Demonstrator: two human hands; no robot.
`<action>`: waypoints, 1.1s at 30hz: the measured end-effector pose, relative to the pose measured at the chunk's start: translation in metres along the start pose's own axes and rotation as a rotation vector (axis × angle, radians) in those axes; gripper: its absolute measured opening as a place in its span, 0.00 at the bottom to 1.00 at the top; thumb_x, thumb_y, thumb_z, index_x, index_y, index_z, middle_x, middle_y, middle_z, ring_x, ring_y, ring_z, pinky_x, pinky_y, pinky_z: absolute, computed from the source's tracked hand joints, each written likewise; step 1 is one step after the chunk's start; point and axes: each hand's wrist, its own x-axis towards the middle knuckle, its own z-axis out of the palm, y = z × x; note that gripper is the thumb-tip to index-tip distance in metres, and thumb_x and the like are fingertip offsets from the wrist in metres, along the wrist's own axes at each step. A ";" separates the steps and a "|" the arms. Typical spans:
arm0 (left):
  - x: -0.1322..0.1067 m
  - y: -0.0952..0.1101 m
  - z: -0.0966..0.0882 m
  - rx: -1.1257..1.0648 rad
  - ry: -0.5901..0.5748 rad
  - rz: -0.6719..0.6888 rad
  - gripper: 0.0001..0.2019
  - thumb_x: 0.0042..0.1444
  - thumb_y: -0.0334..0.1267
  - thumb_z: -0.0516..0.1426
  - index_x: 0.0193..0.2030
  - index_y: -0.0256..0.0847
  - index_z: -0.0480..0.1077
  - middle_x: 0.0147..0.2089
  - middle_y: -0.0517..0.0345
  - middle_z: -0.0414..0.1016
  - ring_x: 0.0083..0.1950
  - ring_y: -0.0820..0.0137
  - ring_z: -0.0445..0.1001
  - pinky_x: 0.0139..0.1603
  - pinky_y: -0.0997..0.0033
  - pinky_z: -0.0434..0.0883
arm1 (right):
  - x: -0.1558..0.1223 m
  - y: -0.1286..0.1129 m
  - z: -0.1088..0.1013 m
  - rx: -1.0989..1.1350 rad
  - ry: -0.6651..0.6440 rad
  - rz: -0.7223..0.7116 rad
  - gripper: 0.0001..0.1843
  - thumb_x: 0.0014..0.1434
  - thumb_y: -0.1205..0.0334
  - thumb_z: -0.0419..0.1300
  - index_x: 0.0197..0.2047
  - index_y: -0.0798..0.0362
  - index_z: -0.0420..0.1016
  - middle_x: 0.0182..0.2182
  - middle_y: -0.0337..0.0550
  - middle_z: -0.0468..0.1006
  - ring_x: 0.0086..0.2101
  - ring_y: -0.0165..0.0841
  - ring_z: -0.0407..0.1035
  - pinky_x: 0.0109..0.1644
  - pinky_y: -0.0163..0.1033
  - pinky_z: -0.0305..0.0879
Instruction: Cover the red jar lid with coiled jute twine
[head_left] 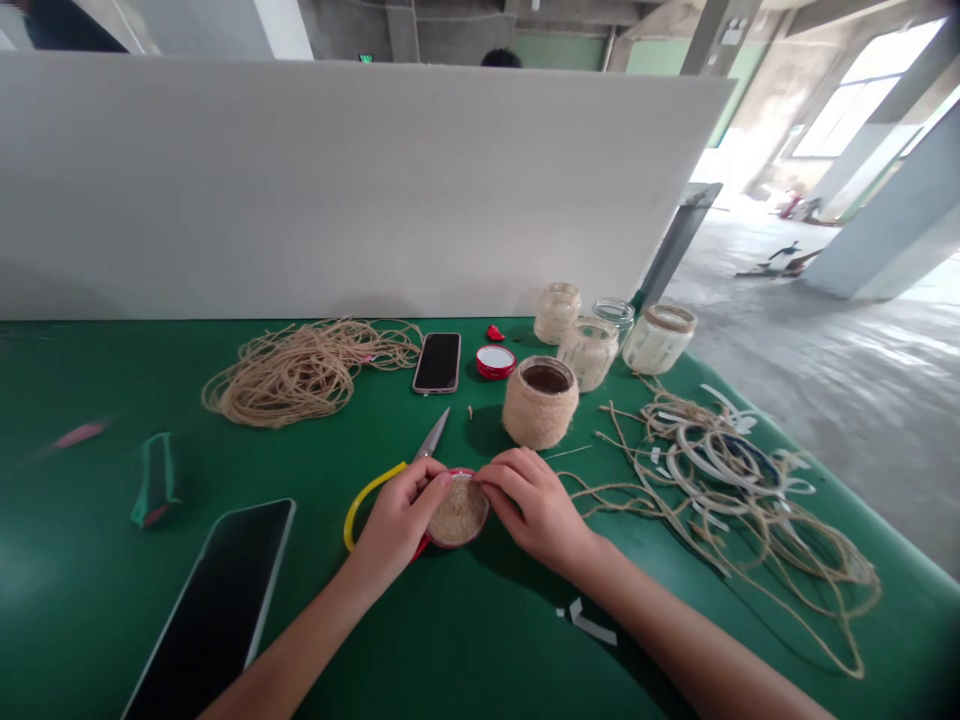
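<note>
Right, we're at the near middle of the green table [465,665], and the red-rimmed lid [456,512] sits between our two hands. Our left hand [401,510] pinches its left edge between thumb and fingers; our right hand [532,505] has its fingers bunched together, thumb and fingertips nipping the upper right edge, though we can't tell whether a strand end is caught there too. Coiled twine fills nearly all the face we can see, so we'd call this coil close to done, with the red rim left showing. Just beyond our right hand stands the twine-wrapped jar [540,408], its side looking fully covered, its mouth open. Farther off, the second lid [496,362] shows a plain white face, no coil on it, and the glass jars [589,355] at the far right have no such thick wrap. And what's crowding us? Scissors [433,437] lie right by our left hand, blade pointing away, so we'd mind that tip. A tangle of twine and pale strips [720,465] sprawls to the right, loose strands running in close to our right hand. Over at the far left there's a big heap of twine [315,375], a phone [437,362] just right of it, and a larger dark-screened device [217,605] at near left, beside our forearm.
</note>
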 end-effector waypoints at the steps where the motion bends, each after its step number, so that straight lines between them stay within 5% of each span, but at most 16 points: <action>1: 0.000 0.000 0.000 -0.009 -0.002 -0.007 0.10 0.53 0.44 0.53 0.27 0.41 0.65 0.23 0.65 0.61 0.25 0.74 0.60 0.25 0.79 0.58 | 0.000 0.000 0.000 0.001 0.001 0.001 0.11 0.62 0.66 0.47 0.42 0.54 0.69 0.36 0.47 0.69 0.36 0.34 0.63 0.40 0.40 0.61; 10: 0.000 0.002 0.000 -0.114 0.010 -0.063 0.11 0.54 0.46 0.53 0.30 0.40 0.65 0.26 0.64 0.64 0.28 0.75 0.62 0.28 0.80 0.60 | -0.002 0.001 0.004 0.086 0.015 0.060 0.13 0.62 0.66 0.47 0.47 0.52 0.68 0.39 0.47 0.68 0.37 0.33 0.65 0.41 0.38 0.65; 21: -0.002 -0.003 0.004 -0.154 -0.047 -0.027 0.10 0.54 0.46 0.53 0.31 0.41 0.65 0.26 0.64 0.64 0.27 0.75 0.62 0.27 0.79 0.60 | 0.002 -0.001 0.007 0.531 0.149 0.349 0.03 0.56 0.68 0.55 0.34 0.52 0.69 0.33 0.40 0.68 0.34 0.29 0.64 0.38 0.34 0.63; 26: -0.003 -0.005 0.003 -0.162 -0.051 0.014 0.10 0.55 0.45 0.52 0.33 0.41 0.65 0.26 0.63 0.64 0.27 0.75 0.62 0.28 0.78 0.60 | 0.005 0.003 0.005 0.765 0.085 0.478 0.08 0.57 0.62 0.55 0.41 0.52 0.65 0.31 0.38 0.70 0.32 0.28 0.65 0.35 0.33 0.63; 33: -0.003 0.001 0.001 -0.049 -0.069 0.048 0.09 0.55 0.43 0.52 0.30 0.41 0.66 0.26 0.63 0.64 0.28 0.74 0.63 0.28 0.78 0.60 | 0.008 0.002 -0.006 0.638 -0.039 0.444 0.09 0.59 0.61 0.53 0.38 0.55 0.70 0.31 0.40 0.73 0.32 0.29 0.66 0.36 0.33 0.62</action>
